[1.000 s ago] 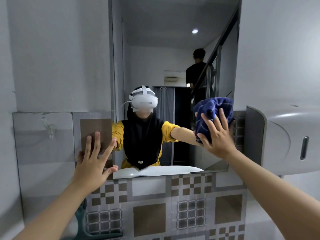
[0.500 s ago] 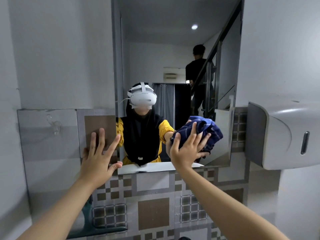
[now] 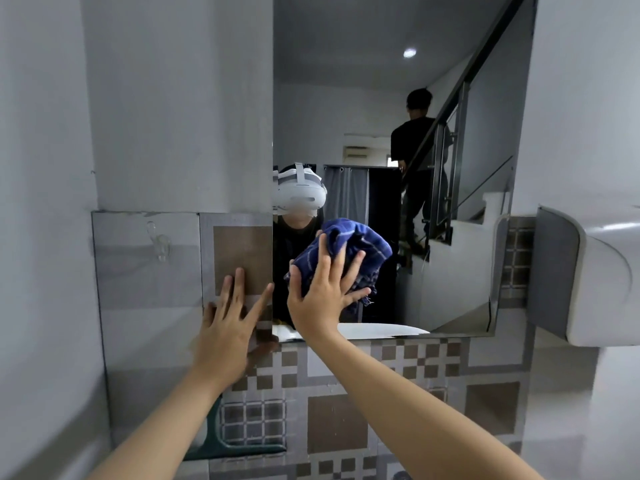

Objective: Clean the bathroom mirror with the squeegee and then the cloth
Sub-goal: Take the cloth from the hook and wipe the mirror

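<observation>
The bathroom mirror (image 3: pixel 398 98) hangs on the wall straight ahead. My right hand (image 3: pixel 322 296) presses a bunched dark blue checked cloth (image 3: pixel 349 251) flat against the mirror's lower left area, fingers spread over the cloth. My left hand (image 3: pixel 230 317) lies flat on the tiled wall just left of the mirror's lower left corner, fingers apart, holding nothing. A dark green squeegee (image 3: pixel 235 441) lies low down under my left forearm, partly hidden by it.
A white wall dispenser (image 3: pixel 595 271) juts out right of the mirror. A clear hook (image 3: pixel 157 242) sticks to the tile at the left. The mirror reflects a person on stairs behind me. Patterned tiles (image 3: pixel 398 410) cover the wall below the mirror.
My right hand has swept the cloth leftward and down across the mirror, from its right edge to its lower left area. My left hand has stayed on the wall.
</observation>
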Tool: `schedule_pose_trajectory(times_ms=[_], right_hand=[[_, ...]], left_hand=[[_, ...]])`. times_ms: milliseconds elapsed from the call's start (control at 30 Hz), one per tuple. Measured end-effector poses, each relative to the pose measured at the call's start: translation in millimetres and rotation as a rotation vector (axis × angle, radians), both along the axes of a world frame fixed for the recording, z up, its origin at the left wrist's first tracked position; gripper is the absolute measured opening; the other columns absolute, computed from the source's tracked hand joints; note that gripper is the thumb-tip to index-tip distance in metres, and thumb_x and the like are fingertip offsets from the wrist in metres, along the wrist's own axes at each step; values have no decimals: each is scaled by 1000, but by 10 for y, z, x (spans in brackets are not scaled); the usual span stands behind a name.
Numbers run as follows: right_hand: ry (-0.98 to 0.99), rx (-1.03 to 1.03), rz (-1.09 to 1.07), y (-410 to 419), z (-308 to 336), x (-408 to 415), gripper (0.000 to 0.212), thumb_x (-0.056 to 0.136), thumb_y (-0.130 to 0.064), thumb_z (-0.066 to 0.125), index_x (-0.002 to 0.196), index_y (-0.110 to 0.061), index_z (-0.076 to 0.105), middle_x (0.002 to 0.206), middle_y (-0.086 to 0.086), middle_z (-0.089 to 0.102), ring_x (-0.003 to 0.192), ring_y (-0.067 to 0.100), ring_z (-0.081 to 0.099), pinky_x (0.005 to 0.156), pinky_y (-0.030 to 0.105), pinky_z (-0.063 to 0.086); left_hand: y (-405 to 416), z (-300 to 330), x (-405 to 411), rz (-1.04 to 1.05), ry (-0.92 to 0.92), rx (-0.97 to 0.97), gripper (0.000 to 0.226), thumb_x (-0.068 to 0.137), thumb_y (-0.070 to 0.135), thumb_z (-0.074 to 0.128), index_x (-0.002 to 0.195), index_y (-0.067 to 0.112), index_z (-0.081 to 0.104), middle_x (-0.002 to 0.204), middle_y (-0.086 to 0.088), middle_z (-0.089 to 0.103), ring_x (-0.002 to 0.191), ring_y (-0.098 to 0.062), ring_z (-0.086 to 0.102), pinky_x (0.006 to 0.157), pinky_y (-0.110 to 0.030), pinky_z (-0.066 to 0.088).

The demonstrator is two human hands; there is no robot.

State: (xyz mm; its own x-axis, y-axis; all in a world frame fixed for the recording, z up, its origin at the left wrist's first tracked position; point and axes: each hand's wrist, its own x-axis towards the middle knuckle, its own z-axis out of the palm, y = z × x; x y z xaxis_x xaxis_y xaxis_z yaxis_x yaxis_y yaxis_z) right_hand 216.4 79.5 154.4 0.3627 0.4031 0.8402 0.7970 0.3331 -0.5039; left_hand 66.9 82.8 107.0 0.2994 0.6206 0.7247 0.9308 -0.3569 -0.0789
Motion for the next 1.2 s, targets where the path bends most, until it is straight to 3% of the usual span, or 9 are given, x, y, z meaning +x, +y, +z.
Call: schedule_pose_trajectory(times_ms=[67,167,467,633,767,967,1067,1200], right_hand=[[-82,2,33,16,28,-88,64,93,-48,48,146,-44,11,162,-6,5,138,10,-37,97,64,-23],[-238,57,60,27,43,-106,61,92,-43,52,146,-41,22,161,-5,15,142,12,-30,98,61,-23],[-808,145,-5,13,27,618,53,89,-45,56,140,-34,45,155,-3,35,149,24,6,108,62,-14],[-976,151,-62,-47,40,1148,55,88,-50,55,140,-36,45,152,-4,40,146,26,19,107,71,7],[-964,148,-112,-110,-41,1705,58,87,-52,54,141,-37,39,149,0,43,146,28,19,106,72,7],[-822,66,-125,-237,-204,2668,59,92,-56,42,145,-29,32,150,12,39,149,26,-3,114,64,14],[-676,-6,-188,-304,-326,2971,61,92,-64,30,144,-32,26,152,7,28,149,28,-2,105,75,14],[-519,-42,-187,-332,-567,3110,65,89,-57,42,144,-29,21,154,11,24,147,33,1,104,74,18]], left_hand=[[-15,19,-5,-31,-9,33,90,78,67,51,149,34,7,157,-16,1,143,-36,8,104,-56,28],[7,13,-29,-28,0,33,87,75,76,34,148,34,11,157,-16,6,143,-36,11,102,-57,31],[31,3,-42,-15,45,55,86,77,76,31,148,33,13,157,-18,2,143,-36,8,103,-56,25],[25,0,-40,-26,55,61,84,76,73,34,148,33,16,157,-18,4,142,-37,10,101,-60,30],[21,0,-34,-10,79,78,85,75,74,32,148,32,19,157,-19,1,143,-38,8,101,-58,26],[45,3,-16,-10,91,90,86,75,74,31,147,29,24,157,-20,3,143,-39,6,96,-64,34],[66,-1,-17,-17,92,90,86,75,76,27,148,32,17,157,-20,1,142,-41,7,94,-66,36],[54,11,-7,-19,91,81,86,75,77,24,148,31,17,157,-20,-1,143,-40,3,93,-69,35]])
